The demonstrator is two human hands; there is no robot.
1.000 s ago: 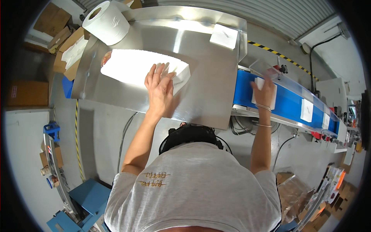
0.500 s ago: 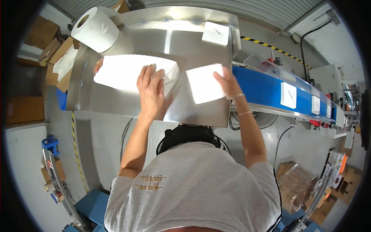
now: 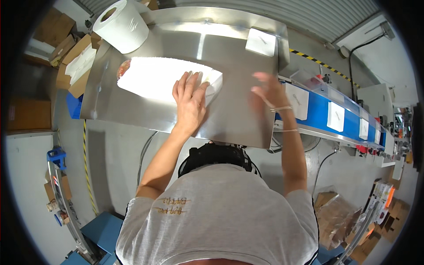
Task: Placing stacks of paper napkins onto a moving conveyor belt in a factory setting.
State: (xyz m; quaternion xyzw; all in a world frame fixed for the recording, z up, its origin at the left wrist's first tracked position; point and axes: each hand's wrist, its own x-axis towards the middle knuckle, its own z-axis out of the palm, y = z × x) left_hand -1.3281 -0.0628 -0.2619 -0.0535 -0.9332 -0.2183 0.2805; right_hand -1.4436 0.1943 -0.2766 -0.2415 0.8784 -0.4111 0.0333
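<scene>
A long row of white square packets [image 3: 152,77], packed face to face, lies across the metal table [image 3: 234,119]. Its left end shows a reddish-brown face [image 3: 123,69]. My left hand [image 3: 191,99] rests on the right end of this row, fingers stretched out over the packets. Over the table's right side, my right hand [image 3: 270,90] is smeared by motion; thumb and fingers look apart, and nothing shows between them. Just beyond it, a white square packet [image 3: 298,101] lies on the near end of the blue conveyor belt [image 3: 317,110], partly behind that hand.
Farther along the belt lie several more white packets [image 3: 335,117], beside a clear guard rail [image 3: 327,90]. One white packet [image 3: 260,42] sits at the table's back right corner. A large white roll [image 3: 126,31] stands back left, near an open cardboard box [image 3: 75,66].
The packet that my right hand held above the table is now on the conveyor, and that hand has let go. My left hand stays on the row; the whole view has shifted slightly.
</scene>
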